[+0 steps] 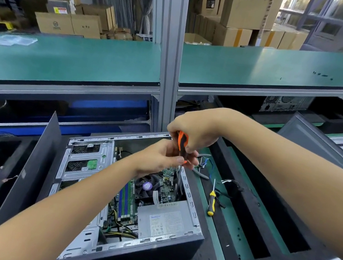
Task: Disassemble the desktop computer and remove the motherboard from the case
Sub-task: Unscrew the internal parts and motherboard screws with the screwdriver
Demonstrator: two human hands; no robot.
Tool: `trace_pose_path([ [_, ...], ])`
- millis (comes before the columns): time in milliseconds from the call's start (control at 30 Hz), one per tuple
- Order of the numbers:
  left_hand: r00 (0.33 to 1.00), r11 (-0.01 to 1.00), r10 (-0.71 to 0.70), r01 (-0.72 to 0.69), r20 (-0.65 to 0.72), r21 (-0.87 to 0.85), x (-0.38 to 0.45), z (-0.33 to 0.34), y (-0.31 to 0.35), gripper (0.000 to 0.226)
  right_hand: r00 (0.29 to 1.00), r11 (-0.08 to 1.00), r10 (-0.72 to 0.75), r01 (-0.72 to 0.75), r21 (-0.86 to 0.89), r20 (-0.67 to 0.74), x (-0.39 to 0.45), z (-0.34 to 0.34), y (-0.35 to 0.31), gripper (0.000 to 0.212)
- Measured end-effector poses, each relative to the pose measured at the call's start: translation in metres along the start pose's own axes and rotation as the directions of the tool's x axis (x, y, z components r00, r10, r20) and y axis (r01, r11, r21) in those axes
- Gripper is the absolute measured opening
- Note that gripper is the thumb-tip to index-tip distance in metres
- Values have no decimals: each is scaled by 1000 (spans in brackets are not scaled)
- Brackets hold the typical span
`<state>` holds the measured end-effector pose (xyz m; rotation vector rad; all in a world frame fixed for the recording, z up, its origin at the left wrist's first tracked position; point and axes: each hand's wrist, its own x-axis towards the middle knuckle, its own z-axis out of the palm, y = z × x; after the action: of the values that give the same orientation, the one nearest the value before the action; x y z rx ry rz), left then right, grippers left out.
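Working over the open computer case (124, 250), which lies on its side on black foam. Side panel (32, 166) leans upright at its left. I see the motherboard (165, 189) seated inside, beside the power supply (165, 221). My left hand (161, 157) pinches the orange screwdriver (181, 145) low on its handle; my right hand (195, 131) grips the handle top. A yellow screwdriver (212, 201) lies at right.
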<state>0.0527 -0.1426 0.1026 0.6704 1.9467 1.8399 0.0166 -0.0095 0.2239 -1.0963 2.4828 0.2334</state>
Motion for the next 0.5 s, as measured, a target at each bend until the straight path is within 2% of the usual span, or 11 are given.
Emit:
trace_pose_path([
  [100, 993, 1000, -3, 6, -119, 24, 2, 5, -4, 19, 998, 997, -67, 67, 35, 7, -2, 1, -1, 24],
  [200, 978, 999, -4, 15, -209, 51, 2, 3, -5, 27, 994, 984, -98, 91, 153, 40, -3, 1, -2, 24],
  [267, 970, 992, 3, 28, -243, 124, 2, 1, -3, 36, 997, 972, -75, 78, 223, -22, -4, 0, -1, 24],
  [367, 952, 988, 29, 19, -306, 153, 4, 0, -3, 38, 976, 999, 9, 2, 49, -218, -2, 5, -1, 36],
  [400, 949, 987, 41, 10, -312, 159, 4, 1, -4, 39, 968, 999, 24, -15, 39, -248, -1, 9, 0, 38],
  [500, 963, 984, 32, 16, -267, 176, 3, 2, -5, 41, 977, 991, 12, 17, 132, -214, 0, 14, 1, 33],
])
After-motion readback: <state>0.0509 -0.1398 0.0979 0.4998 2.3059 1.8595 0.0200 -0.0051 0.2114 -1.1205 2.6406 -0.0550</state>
